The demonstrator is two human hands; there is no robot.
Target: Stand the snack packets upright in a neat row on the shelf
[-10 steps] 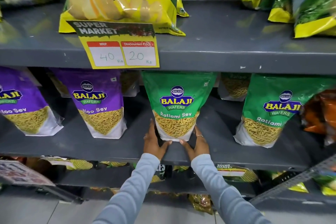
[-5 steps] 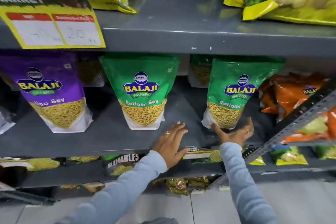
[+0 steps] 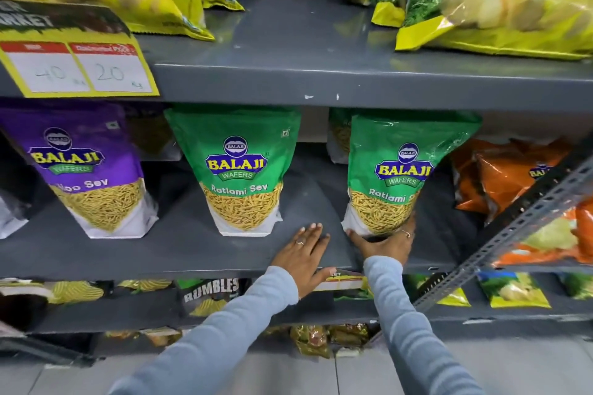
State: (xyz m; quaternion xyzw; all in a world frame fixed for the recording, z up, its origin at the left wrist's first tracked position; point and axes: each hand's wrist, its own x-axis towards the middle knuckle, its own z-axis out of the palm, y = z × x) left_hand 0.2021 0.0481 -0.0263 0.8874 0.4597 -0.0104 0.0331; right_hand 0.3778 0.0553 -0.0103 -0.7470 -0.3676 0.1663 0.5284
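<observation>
Three snack packets stand upright on the grey middle shelf [image 3: 192, 247]: a purple Aloo Sev packet [image 3: 86, 170] at the left, a green Ratlami Sev packet [image 3: 239, 170] in the middle, and a second green Ratlami Sev packet [image 3: 394, 173] at the right. My right hand [image 3: 383, 242] cups the bottom of the right green packet, thumb on its left corner and fingers around its right side. My left hand [image 3: 305, 250] lies flat on the shelf between the two green packets, fingers spread, holding nothing.
More packets stand behind the front row. Orange packets [image 3: 507, 176] lie at the right beside a slanted perforated metal strut [image 3: 513, 228]. Yellow-green chip bags [image 3: 497, 3] sit on the upper shelf above a yellow price tag [image 3: 77, 67]. Lower shelves hold more snacks.
Both hands left the middle green packet and moved right. My right hand now grips the base of the right green packet; my left hand rests flat on the shelf. The view shifted right.
</observation>
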